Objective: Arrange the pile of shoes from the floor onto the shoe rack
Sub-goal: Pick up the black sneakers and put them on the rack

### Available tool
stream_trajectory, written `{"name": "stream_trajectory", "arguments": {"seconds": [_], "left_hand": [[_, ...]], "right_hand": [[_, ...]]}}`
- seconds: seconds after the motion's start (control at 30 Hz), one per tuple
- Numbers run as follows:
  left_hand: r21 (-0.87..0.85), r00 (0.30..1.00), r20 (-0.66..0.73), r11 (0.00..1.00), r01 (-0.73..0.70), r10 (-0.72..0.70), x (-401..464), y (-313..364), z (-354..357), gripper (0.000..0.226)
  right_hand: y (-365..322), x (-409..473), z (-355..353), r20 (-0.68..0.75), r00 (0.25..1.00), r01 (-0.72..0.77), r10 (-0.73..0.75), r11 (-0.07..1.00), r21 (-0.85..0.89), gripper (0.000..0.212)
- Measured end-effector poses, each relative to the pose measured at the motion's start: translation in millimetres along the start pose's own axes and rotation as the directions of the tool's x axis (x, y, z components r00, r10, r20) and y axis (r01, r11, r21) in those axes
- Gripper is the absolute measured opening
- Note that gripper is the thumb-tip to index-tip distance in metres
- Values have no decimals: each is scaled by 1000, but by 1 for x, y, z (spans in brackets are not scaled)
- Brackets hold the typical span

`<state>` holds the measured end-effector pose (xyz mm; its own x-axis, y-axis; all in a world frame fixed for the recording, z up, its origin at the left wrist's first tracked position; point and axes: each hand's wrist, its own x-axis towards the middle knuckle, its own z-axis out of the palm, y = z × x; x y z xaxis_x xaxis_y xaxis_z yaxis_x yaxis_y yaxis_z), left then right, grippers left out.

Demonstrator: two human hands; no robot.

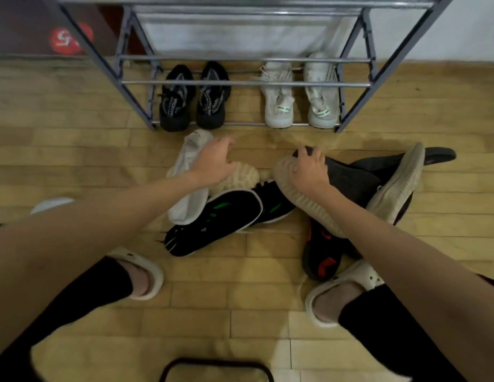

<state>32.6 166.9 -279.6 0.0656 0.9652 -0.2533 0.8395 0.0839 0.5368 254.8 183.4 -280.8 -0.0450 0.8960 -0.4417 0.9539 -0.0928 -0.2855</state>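
Your left hand (215, 161) reaches down over the left side of the shoe pile (281, 199) on the wooden floor (75, 150), its fingers curled loosely, spread above a white sneaker (185, 183) that lies on its side. The fingertips sit just beside that sneaker's cream sole (240, 177); whether they actually grip it you cannot tell from this view.

Your right hand (309, 169) is closed over a dark grey knit shoe (350, 180) with a beige ribbed sole, the fingers wrapped around the toe end and the thumb pressing the sole's edge. That shoe lies tilted on top of the heap, running back under your forearm.

Between your hands, lower in the pile, a black shoe with green marks (218, 221) lies flat on the floor. A black shoe with red marks (321, 255) sits under your right forearm, near your right foot. Another beige-soled shoe (397, 183) leans on the pile's right side.

The shoe rack (240, 84) stands just beyond the pile. Its bottom tier holds a black pair (195, 97) on the left and a white pair (301, 97) on the right, toes pointing toward you.
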Motion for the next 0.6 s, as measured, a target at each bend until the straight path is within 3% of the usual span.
{"name": "stream_trajectory", "arguments": {"seconds": [0.17,0.3,0.47,0.6], "left_hand": [[60,1000,-18,998,26,-24,-42,-38,-26,42],[35,990,-77,992,118,-115,-77,-62,-30,43],[-110,954,35,948,299,-297,-121,-92,-17,66],[-104,948,130,947,304,-290,-140,-99,-4,76]], "right_hand": [[-17,-41,10,-17,998,55,-54,997,54,56],[-30,-68,36,74,997,19,-35,979,205,66],[-54,-91,69,96,989,-140,112,914,381,80],[-68,-98,82,118,976,-216,180,827,518,62]]}}
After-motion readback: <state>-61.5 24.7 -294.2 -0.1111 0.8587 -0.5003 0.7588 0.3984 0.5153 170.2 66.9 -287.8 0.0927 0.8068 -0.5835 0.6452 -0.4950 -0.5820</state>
